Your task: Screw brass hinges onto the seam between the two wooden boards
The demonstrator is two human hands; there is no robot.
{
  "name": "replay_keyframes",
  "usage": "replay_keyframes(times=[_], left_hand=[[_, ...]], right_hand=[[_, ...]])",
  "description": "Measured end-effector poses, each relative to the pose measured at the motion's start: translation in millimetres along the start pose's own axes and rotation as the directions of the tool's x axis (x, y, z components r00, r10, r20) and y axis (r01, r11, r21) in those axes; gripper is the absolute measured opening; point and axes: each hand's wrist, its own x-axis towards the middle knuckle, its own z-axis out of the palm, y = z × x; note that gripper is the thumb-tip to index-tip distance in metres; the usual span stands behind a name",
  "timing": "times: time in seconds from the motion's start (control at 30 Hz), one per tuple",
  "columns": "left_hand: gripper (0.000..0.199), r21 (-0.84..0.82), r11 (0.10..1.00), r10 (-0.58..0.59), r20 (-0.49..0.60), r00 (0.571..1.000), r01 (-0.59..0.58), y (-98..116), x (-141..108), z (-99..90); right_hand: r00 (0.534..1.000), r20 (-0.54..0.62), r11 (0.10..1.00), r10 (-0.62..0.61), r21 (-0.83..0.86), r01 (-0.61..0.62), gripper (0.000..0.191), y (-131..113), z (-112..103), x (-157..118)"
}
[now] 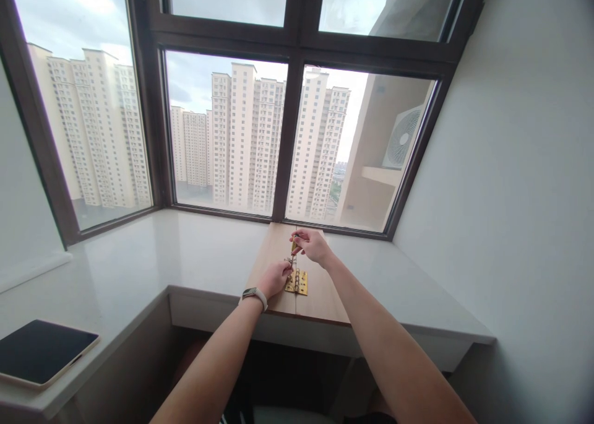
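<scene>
A brass-coloured hinge (302,283) lies across the seam between two light wooden boards (320,300) on the white sill. My right hand (310,244) is closed around the yellow-and-black handle of a screwdriver (294,243), which points down above the hinge. Lower and to the left, my left hand (277,276) has its fingers pinched near the screwdriver's tip, at the hinge's left leaf; anything between those fingertips is too small to make out. Several small metal pieces (289,260) lie just beyond the hinge.
A tablet (46,351) with a dark screen rests on the sill (199,250) at the far left. Dark-framed windows (280,164) rise behind the boards. A white wall (510,164) stands on the right.
</scene>
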Motion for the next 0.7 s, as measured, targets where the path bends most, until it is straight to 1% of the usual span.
replay_keyframes(times=[0.1,0.27,0.4,0.47,0.6,0.7], left_hand=[[0.019,-0.004,1.000,-0.010,-0.002,1.000,0.010,0,0,0.1],[0.019,-0.008,1.000,-0.019,-0.007,1.000,0.019,0,0,0.6],[0.020,-0.020,1.000,-0.003,-0.004,1.000,0.003,-1,0,0.5],[0.020,-0.023,1.000,0.004,-0.008,1.000,-0.004,0,0,0.4],[0.021,-0.005,1.000,-0.006,-0.003,1.000,0.006,1,0,0.2],[0.021,-0.003,1.000,-0.002,0.001,1.000,0.002,0,1,0.7]], right_hand=[[0.995,-0.090,0.996,-0.043,-0.083,0.035,0.016,7,1,2],[0.968,-0.207,0.959,-0.144,-0.269,0.085,0.023,11,4,1],[0.949,-0.262,0.950,-0.174,-0.299,0.092,0.031,7,8,-4],[0.957,-0.241,0.959,-0.162,-0.266,0.096,0.032,5,10,-5],[0.988,-0.107,0.984,-0.111,-0.153,0.094,0.028,4,10,-6],[0.997,-0.028,0.994,-0.073,-0.081,0.071,0.024,4,7,-4]])
